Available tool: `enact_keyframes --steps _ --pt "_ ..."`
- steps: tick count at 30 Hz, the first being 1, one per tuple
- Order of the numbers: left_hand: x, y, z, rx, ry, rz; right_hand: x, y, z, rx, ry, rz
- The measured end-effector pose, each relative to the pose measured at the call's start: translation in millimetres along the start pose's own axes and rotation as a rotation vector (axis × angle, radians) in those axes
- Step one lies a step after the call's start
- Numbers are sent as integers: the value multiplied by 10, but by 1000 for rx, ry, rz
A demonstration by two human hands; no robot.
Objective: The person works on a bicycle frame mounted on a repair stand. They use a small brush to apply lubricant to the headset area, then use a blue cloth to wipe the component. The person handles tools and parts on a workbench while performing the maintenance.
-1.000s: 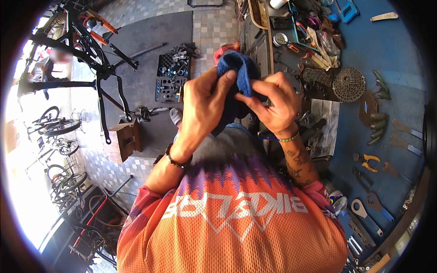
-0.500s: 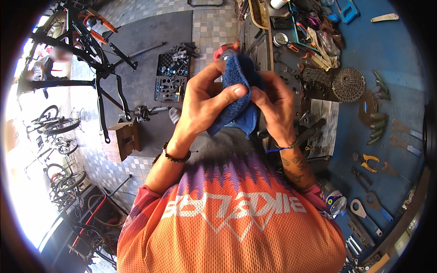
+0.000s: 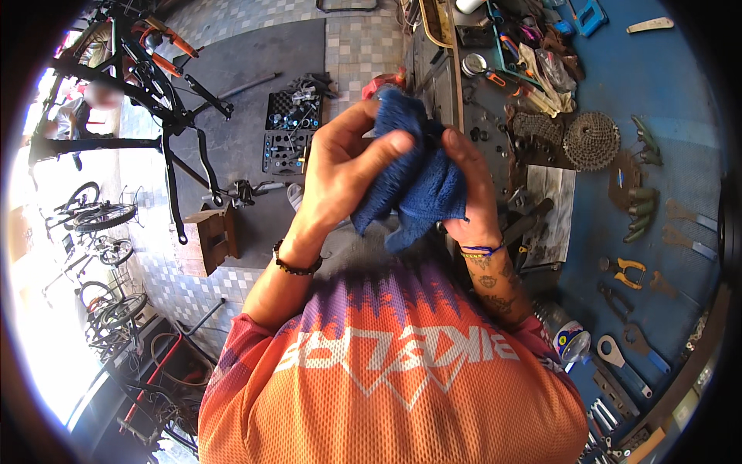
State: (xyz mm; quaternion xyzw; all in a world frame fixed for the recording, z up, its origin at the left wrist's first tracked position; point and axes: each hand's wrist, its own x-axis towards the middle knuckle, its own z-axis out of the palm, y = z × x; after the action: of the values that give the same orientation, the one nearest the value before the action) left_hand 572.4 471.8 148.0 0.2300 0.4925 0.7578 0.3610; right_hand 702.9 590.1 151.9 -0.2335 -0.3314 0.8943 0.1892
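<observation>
A dark blue terry cloth (image 3: 417, 174) is bunched between my two hands, in front of my chest. My left hand (image 3: 340, 166) grips its left side, with the thumb lying across the front and the fingers curled behind. From the other side my right hand (image 3: 475, 185) holds it, the thumb pressed on its upper right edge and the palm behind it. The cloth's lower corners hang loose. Whether something is wrapped inside the folds cannot be seen. A small piece of red material (image 3: 384, 82) shows just beyond the cloth's top.
At left stands a black bike frame (image 3: 166, 116) with an orange fork (image 3: 166, 66). An opened tool case (image 3: 294, 131) lies on the dark mat. To the right, a workbench carries cassette sprockets (image 3: 591, 141), and pliers (image 3: 630, 273) hang among wrenches on a blue board.
The cloth has spread out toward the right and its lower part now hangs wider. My right hand has turned and opened somewhat around it; my left hand has shifted slightly.
</observation>
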Motion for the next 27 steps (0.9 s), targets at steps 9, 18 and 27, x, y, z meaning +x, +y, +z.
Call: enact_keyframes --steps 9,18,27 --pt "39 147 109 263 52 40 -60 56 85 -27 -43 37" --pt "18 61 150 785 67 400 -88 1 159 -177 41 -138" --pt "-1 170 117 530 -45 96 -64 -84 142 -377 108 -216"
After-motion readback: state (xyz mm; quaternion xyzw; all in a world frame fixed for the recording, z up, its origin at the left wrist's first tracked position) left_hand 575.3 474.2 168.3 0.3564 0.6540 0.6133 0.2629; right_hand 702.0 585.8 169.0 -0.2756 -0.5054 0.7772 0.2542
